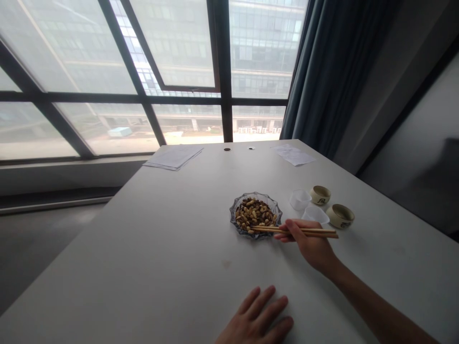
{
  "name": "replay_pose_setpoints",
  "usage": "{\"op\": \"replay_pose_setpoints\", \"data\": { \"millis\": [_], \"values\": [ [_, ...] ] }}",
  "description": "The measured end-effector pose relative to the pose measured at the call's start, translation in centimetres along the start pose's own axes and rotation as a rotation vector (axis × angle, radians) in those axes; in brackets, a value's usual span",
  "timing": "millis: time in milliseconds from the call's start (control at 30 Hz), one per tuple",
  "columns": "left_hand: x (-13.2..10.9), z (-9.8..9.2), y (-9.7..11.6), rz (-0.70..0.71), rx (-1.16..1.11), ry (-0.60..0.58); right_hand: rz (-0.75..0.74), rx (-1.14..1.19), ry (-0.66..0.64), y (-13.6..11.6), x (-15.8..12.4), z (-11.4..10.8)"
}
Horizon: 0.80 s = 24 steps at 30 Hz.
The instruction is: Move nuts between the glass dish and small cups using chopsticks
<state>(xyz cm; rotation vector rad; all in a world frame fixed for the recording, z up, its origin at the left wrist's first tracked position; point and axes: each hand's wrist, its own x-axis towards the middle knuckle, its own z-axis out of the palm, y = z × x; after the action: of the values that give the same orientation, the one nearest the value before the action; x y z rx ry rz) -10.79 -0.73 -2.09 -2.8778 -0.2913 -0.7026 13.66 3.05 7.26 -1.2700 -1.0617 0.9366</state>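
My right hand [310, 243] grips a pair of wooden chopsticks [319, 232]. Their tips reach into the near side of a scalloped glass bowl [233, 212] that holds mixed nuts and seeds [254, 212]. Whether the tips pinch a piece is too small to tell. Flat on the white table [161, 258], nearer to me than the bowl, rests my left hand [256, 320] with its fingers spread and nothing in it. Just beyond my right hand stand two clear plastic cups, one farther back [300, 199] and one closer [315, 215].
Two small cream ceramic cups stand right of the plastic ones, a far cup [320, 195] and a near cup [340, 216]. Paper sheets [174, 156] lie at the far left corner, more papers [294, 154] at the far right. Windows and a dark curtain [326, 71] border the table's far end.
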Motion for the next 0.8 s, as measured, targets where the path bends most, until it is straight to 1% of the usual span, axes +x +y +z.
{"op": "replay_pose_setpoints", "data": {
  "millis": [67,133,233,333,467,533,633,700,800],
  "values": [
    [-0.1,0.1,0.0,0.005,0.001,-0.004,-0.007,0.022,0.032,-0.6,0.0,-0.3],
    [-0.1,0.2,-0.1,0.01,0.001,-0.005,-0.025,0.038,0.079,-1.4,0.0,-1.0],
    [-0.2,0.1,-0.2,0.01,-0.005,-0.005,-0.055,0.067,0.162,-2.8,-0.3,-3.1],
    [-0.1,0.1,-0.2,0.014,-0.011,-0.004,-0.091,0.099,0.265,-4.3,-1.0,-6.3],
    [-0.1,0.4,-0.3,0.03,-0.01,0.003,-0.175,0.13,0.443,-5.5,-2.5,-12.0],
    [-0.2,0.5,-0.3,0.037,0.0,-0.007,-0.224,0.148,0.563,-5.3,-3.3,-14.8],
    [-0.2,0.5,-0.5,0.051,0.02,-0.026,-0.255,0.159,0.729,-3.5,-4.2,-18.3],
    [-0.1,0.4,-0.6,0.062,0.028,-0.02,-0.234,0.162,0.802,-1.7,-4.6,-19.6],
    [0.0,0.4,-0.7,0.07,0.031,-0.012,-0.156,0.161,0.845,0.8,-5.2,-20.3]
  ]
}}
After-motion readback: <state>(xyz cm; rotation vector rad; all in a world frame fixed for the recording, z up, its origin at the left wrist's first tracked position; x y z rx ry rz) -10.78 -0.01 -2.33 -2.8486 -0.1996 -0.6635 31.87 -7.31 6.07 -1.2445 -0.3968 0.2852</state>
